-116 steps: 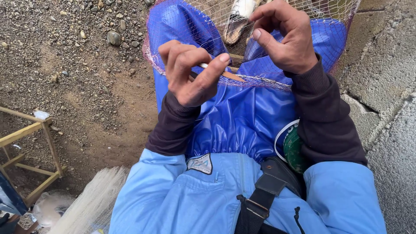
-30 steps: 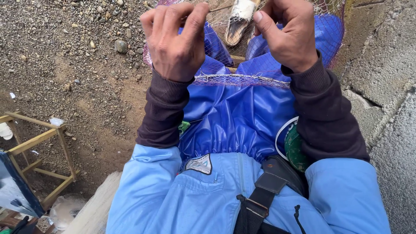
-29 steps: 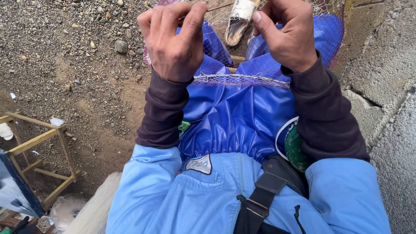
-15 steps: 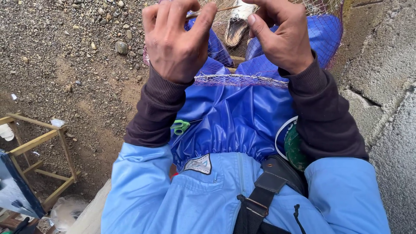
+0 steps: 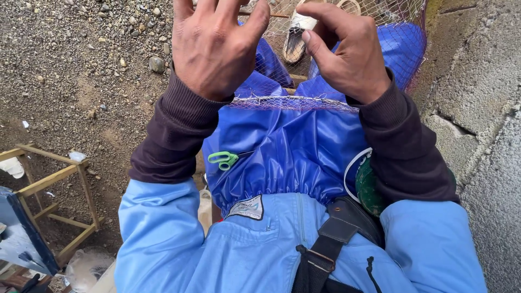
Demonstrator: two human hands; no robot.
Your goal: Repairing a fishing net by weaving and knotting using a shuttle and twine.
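My two hands are raised over my lap, both at the fine net [image 5: 304, 102] that drapes across my blue apron [image 5: 282, 157]; my left hand [image 5: 214, 46] sits at about eleven o'clock in the view, back toward me, its fingers spread a little and curled over the top, their tips out of sight, so I cannot tell what they pinch; my right hand [image 5: 347, 54] sits at about one o'clock, thumb and forefinger drawn toward each other near the mesh, though whether they nip a strand I cannot tell. The net's one corded edge runs straight across between my wrists, from nine to three; the mesh rises past my hands to twelve. One sandal [image 5: 297, 38] shows through the mesh between my hands. One pair of small green scissors [image 5: 223, 159] lies on the apron at about eight o'clock from the net's edge. One wooden frame [image 5: 59, 201] stands on the gravel [image 5: 81, 70] far at nine; one concrete wall [image 5: 477, 108] at three.
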